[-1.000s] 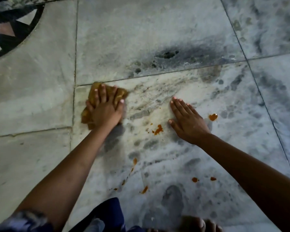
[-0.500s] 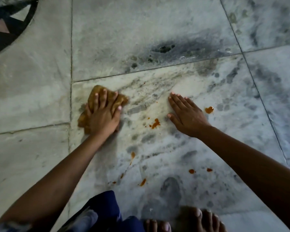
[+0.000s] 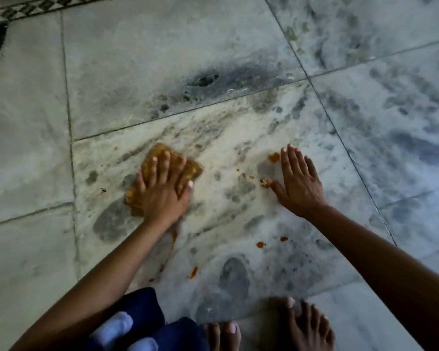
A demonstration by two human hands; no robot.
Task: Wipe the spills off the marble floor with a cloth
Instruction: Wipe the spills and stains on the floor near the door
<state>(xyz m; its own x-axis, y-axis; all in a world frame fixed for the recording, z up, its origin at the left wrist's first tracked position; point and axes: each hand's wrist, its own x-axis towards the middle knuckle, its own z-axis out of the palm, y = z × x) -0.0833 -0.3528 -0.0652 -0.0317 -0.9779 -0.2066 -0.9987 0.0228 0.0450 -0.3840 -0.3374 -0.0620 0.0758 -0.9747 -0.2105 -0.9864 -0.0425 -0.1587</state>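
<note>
Left hand [image 3: 162, 196]: palm down, fingers spread flat, pressing on the cloth [image 3: 160, 173]; it pins the cloth to the floor and is not curled around it.

Right hand [image 3: 298, 181]: palm down, fingers extended and slightly fanned, flat on the bare marble floor [image 3: 226, 158], holding nothing. Its thumb tip touches a small orange spill [image 3: 264, 183].

Cloth: orange-brown, stained, lying flat on the pale central slab, showing beyond the left fingertips and at the hand's left edge; well apart from the right hand.

Spills, orange-red: one blot [image 3: 274, 157] just beside the right index finger; tiny specks [image 3: 241, 173] between the two hands; a thin streak [image 3: 173, 236] running down the slab beside the left wrist; a short dash [image 3: 193, 272] lower on the slab; two round drops [image 3: 260, 244] near the right forearm.

Floor: grey-veined marble slabs with dark joints; a black blotch [image 3: 205, 79] on the slab beyond the hands; patterned inlay border [image 3: 36, 7] at the upper left corner.

Lower edge: bare toes [image 3: 307, 323] on the floor, and dark blue fabric [image 3: 142, 307] beside the left forearm.
</note>
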